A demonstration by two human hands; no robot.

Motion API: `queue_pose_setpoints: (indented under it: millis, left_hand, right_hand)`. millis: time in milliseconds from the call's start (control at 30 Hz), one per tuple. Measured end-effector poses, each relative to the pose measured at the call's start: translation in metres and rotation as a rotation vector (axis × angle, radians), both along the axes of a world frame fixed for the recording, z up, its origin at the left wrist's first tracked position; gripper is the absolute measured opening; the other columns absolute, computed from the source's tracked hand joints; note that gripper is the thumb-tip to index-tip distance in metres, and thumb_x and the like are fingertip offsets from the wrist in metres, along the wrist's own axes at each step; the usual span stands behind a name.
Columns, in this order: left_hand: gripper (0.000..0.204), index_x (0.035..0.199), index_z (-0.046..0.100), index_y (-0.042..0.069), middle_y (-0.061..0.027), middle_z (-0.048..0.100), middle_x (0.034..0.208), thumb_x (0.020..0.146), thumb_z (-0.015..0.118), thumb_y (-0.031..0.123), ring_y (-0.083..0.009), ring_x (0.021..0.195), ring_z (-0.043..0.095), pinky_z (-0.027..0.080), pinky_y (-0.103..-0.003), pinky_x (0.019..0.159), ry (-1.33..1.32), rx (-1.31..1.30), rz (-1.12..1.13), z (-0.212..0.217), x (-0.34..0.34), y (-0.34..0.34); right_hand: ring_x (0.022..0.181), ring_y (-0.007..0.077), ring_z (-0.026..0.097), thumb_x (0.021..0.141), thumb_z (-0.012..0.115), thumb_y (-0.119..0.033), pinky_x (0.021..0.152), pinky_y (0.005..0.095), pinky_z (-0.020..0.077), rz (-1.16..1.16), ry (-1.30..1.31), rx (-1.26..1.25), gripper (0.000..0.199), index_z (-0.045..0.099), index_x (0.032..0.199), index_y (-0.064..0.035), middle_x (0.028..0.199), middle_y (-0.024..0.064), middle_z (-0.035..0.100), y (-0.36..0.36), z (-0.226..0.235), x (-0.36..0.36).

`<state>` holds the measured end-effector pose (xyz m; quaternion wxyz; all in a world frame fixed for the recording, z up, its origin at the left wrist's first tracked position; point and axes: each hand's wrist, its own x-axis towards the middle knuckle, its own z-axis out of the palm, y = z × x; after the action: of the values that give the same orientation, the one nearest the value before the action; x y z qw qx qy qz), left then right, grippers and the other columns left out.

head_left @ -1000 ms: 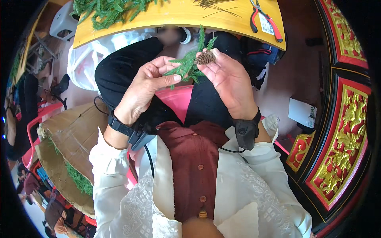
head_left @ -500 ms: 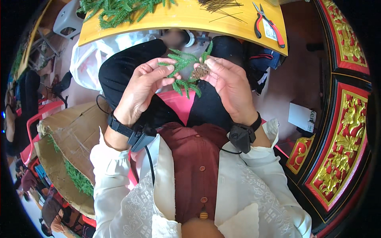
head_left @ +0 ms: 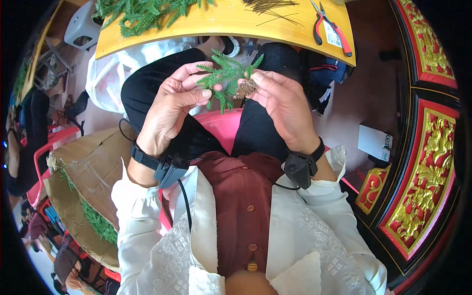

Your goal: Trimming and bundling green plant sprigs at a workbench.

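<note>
My right hand pinches a small bunch between thumb and fingers, above my lap. The bunch joins a green artificial pine sprig to a small brown pine cone, which hangs just under the thumb tip. My left hand is at the sprig's left side, its thumb and fingers parted around the outer fronds. Its fingertips touch or nearly touch the needles, and some of them are hidden behind the green. How the sprig and cone are joined is covered by my right fingers.
Ahead stands a yellow table bearing more pine sprigs, thin brown wires and red-handled pliers. A cardboard box with greenery is at left. White plastic bags lie below the table. Carved red-gold panels stand at right.
My left thumb has come off the frond it pressed, and the left fingers have spread. The sprig's fronds stand higher and fuller. My right hand keeps its pinch almost unmoved.
</note>
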<state>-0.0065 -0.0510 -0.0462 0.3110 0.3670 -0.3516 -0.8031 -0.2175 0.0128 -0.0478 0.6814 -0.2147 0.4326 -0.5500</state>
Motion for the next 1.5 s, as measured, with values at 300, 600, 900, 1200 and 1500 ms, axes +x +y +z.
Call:
queue_pose_setpoints:
  millis: [300,600,900,1200,1500]
  left_hand:
    - [0.033,0.115,0.056,0.003,-0.0087,0.067,0.101,0.083,0.063,-0.001,-0.0144,0.089,0.065,0.052,-0.022,0.076,-0.007,0.018,0.07,0.001,-0.002,0.0]
    - [0.023,0.108,0.06,0.002,-0.0056,0.066,0.094,0.086,0.061,0.001,-0.0135,0.087,0.064,0.051,-0.024,0.08,0.082,0.042,0.084,-0.004,-0.004,0.001]
    - [0.024,0.108,0.06,0.002,-0.0059,0.066,0.1,0.085,0.063,0.002,-0.012,0.089,0.063,0.051,-0.024,0.081,-0.051,-0.081,0.025,0.0,-0.004,0.006]
    - [0.016,0.104,0.06,0.003,-0.0037,0.064,0.091,0.09,0.059,0.009,-0.0126,0.086,0.063,0.052,-0.024,0.077,0.044,0.024,0.024,-0.005,-0.004,0.006]
    - [0.014,0.102,0.059,0.001,-0.0056,0.063,0.089,0.091,0.056,0.009,-0.0147,0.082,0.063,0.052,-0.024,0.074,0.067,0.018,0.049,-0.003,-0.006,0.008]
  right_hand:
    - [0.097,0.016,0.06,0.09,0.057,-0.014,0.087,0.0305,0.0451,0.025,0.012,0.075,0.022,0.061,0.103,0.0038,0.108,0.0099,0.061,0.001,0.01,0.002]
    - [0.079,0.0131,0.062,0.081,0.065,-0.001,0.072,0.0256,0.0479,-0.084,0.884,-0.593,0.005,0.063,0.084,0.0024,0.107,0.0128,0.063,0.003,0.017,0.017]
    - [0.073,0.0165,0.065,0.078,0.067,0.0,0.069,0.0275,0.0511,0.002,1.02,-0.736,0.008,0.064,0.085,0.0012,0.104,0.0172,0.065,0.003,0.0,0.026]
    - [0.068,0.0091,0.063,0.08,0.062,0.006,0.058,0.0213,0.0489,-0.022,0.839,-0.508,0.008,0.058,0.085,0.0033,0.093,0.0107,0.064,0.007,-0.002,0.031]
    - [0.067,0.0066,0.061,0.076,0.062,0.009,0.055,0.0182,0.0467,-0.086,0.763,-0.386,0.011,0.053,0.078,0.002,0.085,0.009,0.062,0.007,-0.01,0.035]
